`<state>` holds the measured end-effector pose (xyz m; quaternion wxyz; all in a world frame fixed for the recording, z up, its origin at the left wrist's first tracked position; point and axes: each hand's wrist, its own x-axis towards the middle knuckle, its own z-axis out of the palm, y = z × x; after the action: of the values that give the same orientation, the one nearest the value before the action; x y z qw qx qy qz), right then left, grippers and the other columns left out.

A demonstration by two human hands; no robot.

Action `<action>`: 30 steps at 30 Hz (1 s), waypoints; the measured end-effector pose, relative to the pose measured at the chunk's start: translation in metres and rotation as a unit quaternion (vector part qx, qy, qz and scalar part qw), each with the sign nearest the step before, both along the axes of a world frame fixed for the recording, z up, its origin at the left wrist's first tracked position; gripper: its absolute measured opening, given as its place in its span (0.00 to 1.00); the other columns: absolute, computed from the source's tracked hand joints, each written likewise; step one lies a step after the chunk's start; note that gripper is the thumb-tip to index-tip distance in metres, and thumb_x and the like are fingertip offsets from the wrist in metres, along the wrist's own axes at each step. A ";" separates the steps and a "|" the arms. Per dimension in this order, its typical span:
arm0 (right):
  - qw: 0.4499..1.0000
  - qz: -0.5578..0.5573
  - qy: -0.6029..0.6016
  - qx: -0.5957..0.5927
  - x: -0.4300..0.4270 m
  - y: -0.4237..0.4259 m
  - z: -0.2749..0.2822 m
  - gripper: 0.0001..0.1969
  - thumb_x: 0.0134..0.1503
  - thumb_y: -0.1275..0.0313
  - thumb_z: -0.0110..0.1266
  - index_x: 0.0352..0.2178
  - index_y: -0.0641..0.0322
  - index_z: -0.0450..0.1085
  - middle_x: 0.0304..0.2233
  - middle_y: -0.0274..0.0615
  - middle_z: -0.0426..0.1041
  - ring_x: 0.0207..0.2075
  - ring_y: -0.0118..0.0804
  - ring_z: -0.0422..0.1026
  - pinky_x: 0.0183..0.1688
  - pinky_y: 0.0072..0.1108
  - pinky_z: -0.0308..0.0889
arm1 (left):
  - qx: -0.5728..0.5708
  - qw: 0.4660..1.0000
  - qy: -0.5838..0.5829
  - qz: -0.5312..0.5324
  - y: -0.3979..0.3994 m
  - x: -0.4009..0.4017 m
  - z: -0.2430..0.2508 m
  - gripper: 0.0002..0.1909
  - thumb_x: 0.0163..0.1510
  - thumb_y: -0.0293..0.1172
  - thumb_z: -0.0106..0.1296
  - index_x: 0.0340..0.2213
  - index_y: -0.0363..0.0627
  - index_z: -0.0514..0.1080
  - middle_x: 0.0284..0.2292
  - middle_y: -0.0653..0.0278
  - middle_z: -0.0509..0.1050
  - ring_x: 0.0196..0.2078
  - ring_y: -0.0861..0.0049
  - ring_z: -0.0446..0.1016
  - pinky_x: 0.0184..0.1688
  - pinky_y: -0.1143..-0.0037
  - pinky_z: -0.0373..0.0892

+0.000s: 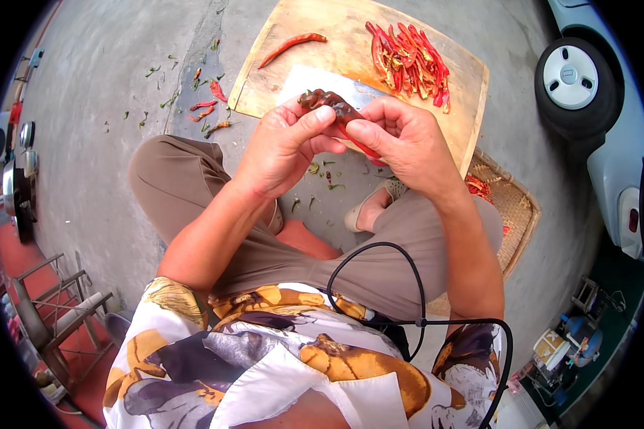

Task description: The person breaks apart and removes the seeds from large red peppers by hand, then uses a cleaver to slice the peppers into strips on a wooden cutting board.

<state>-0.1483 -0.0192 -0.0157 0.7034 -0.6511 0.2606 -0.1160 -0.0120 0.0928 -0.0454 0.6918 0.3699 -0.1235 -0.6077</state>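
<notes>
Both hands hold one dark red chili pepper [333, 102] above the near edge of a wooden cutting board [343, 32]. The fingers of my left hand [290, 139] pinch its dark, wrinkled end, and my right hand [408, 139] grips the redder end. Under the hands a wide metal blade, seemingly a cleaver [314, 80], lies flat on the board; its handle is hidden. A single whole red chili [292, 47] rests at the board's far left. Split red chilies [408, 59] with pale seeds lie in a heap on the right side.
A woven basket [520, 214] with red chili pieces [477, 187] stands by my right knee, partly under the board. Chili stems and shriveled chilies [203, 110] litter the concrete floor [118, 64]. A car wheel [574, 80] is at the right. A black cable [418, 268] loops over my lap.
</notes>
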 end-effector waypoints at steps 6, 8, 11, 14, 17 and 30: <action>0.997 0.061 0.010 0.055 -0.005 -0.004 0.002 0.09 0.53 0.69 0.48 0.23 0.65 0.66 0.18 0.28 0.64 0.20 0.17 0.60 0.22 0.11 0.59 | -0.028 0.998 -0.053 -0.017 0.001 0.001 0.000 0.12 0.50 0.30 0.49 0.35 0.36 0.67 0.31 0.61 0.72 0.29 0.81 0.71 0.25 0.84 0.68; 0.995 0.063 -0.005 0.072 -0.005 -0.004 0.002 0.09 0.53 0.69 0.47 0.24 0.65 0.65 0.18 0.27 0.63 0.19 0.17 0.60 0.22 0.11 0.59 | -0.042 0.998 -0.048 -0.022 0.001 0.003 0.003 0.12 0.50 0.30 0.49 0.34 0.36 0.67 0.31 0.61 0.72 0.28 0.81 0.71 0.25 0.83 0.68; 0.993 0.067 -0.028 0.096 -0.007 -0.004 0.000 0.09 0.54 0.69 0.46 0.25 0.65 0.65 0.18 0.28 0.63 0.19 0.17 0.60 0.22 0.11 0.59 | -0.041 0.997 -0.053 -0.035 0.002 0.003 0.006 0.12 0.49 0.30 0.49 0.34 0.35 0.67 0.31 0.60 0.72 0.27 0.80 0.71 0.24 0.83 0.68; 0.986 0.072 -0.034 0.146 -0.007 -0.003 -0.001 0.11 0.54 0.67 0.45 0.24 0.65 0.65 0.18 0.28 0.63 0.19 0.17 0.59 0.22 0.11 0.59 | -0.035 0.995 -0.082 -0.041 0.004 0.003 0.006 0.14 0.50 0.33 0.49 0.35 0.35 0.67 0.28 0.60 0.72 0.24 0.80 0.70 0.24 0.83 0.67; 0.997 0.061 -0.006 0.044 -0.004 0.002 -0.003 0.14 0.55 0.64 0.43 0.23 0.64 0.66 0.16 0.28 0.63 0.19 0.17 0.59 0.21 0.11 0.58 | -0.036 0.981 -0.184 -0.045 0.005 0.001 0.006 0.13 0.48 0.31 0.51 0.34 0.35 0.67 0.27 0.61 0.72 0.24 0.80 0.70 0.24 0.82 0.67; 0.972 0.120 -0.013 0.201 -0.004 0.000 0.003 0.16 0.56 0.62 0.41 0.24 0.65 0.66 0.18 0.32 0.66 0.15 0.18 0.59 0.18 0.11 0.57 | -0.044 0.991 -0.094 -0.085 0.011 0.006 0.003 0.15 0.48 0.34 0.51 0.35 0.35 0.67 0.26 0.61 0.71 0.21 0.81 0.68 0.22 0.83 0.65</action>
<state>-0.1527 -0.0189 -0.0126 0.8321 -0.5209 0.1899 0.0158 -0.0063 0.1035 -0.0429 0.6383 0.3826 -0.2458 -0.6211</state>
